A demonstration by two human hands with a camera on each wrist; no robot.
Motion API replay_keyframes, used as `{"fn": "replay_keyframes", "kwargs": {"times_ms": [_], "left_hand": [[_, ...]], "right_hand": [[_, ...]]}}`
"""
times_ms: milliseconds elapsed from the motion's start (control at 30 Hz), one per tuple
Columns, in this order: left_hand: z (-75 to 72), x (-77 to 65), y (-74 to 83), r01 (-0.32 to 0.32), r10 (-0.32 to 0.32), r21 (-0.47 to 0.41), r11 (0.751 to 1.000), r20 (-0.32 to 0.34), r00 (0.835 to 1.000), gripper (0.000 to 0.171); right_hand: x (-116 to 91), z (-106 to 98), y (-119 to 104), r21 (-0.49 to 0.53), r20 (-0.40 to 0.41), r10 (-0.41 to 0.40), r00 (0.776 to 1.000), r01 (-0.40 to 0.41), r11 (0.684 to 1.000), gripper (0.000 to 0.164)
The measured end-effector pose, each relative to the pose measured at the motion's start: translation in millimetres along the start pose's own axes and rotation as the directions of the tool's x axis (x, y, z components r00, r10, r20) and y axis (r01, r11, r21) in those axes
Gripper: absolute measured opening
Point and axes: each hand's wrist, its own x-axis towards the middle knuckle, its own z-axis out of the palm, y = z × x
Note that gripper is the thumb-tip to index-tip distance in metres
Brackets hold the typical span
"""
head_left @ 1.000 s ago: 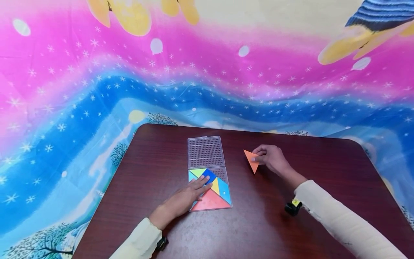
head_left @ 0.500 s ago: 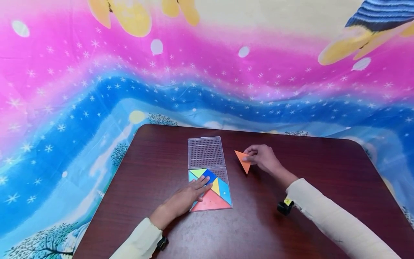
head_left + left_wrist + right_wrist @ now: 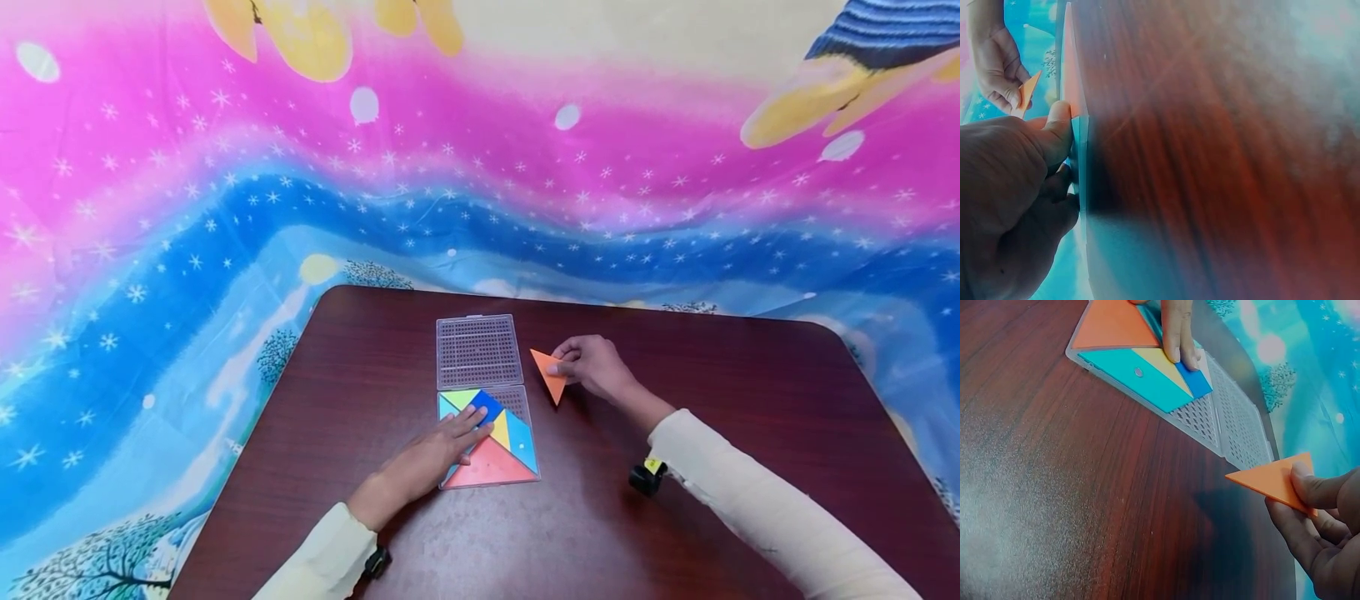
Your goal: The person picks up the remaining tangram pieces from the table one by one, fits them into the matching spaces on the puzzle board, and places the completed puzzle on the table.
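An orange triangle tangram piece [image 3: 548, 377] is pinched between the thumb and fingers of my right hand [image 3: 596, 368], held above the table to the right of the clear plastic case. In the right wrist view the orange triangle [image 3: 1272, 481] shows its flat face. My left hand [image 3: 427, 457] lies with extended fingers across the tangram pieces in the near half of the case. Around it show a red triangle [image 3: 491, 467], a light-blue piece [image 3: 521, 442], a yellow triangle [image 3: 500, 431], a blue piece [image 3: 487, 407] and a lime piece [image 3: 459, 399]. A bare corner of mesh [image 3: 1197, 422] shows beside them.
The case's other half, a mesh lid [image 3: 477, 352], lies opened flat toward the back of the dark wooden table [image 3: 360, 358]. A colourful patterned cloth [image 3: 480, 167] hangs behind the table's far edge.
My right hand has moved left with the orange triangle, bringing it closer to the case. My left hand has stayed in place on the pieces.
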Motion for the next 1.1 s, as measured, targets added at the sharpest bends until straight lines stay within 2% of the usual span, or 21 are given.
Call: {"fn": "replay_keyframes", "kwargs": {"times_ms": [567, 1100], "left_hand": [[-1.9, 1.2, 2.1, 0.007, -0.007, -0.032, 0.999, 0.003, 1.000, 0.060], [-1.5, 1.9, 0.1, -0.016, 0.016, 0.000, 1.000, 0.001, 1.000, 0.059]], "right_hand": [[3.3, 15.0, -12.6, 0.009, 0.006, -0.040, 0.999, 0.040, 0.999, 0.015], [6.3, 34.6, -22.0, -0.006, 0.032, -0.083, 0.996, 0.083, 0.996, 0.016]]}}
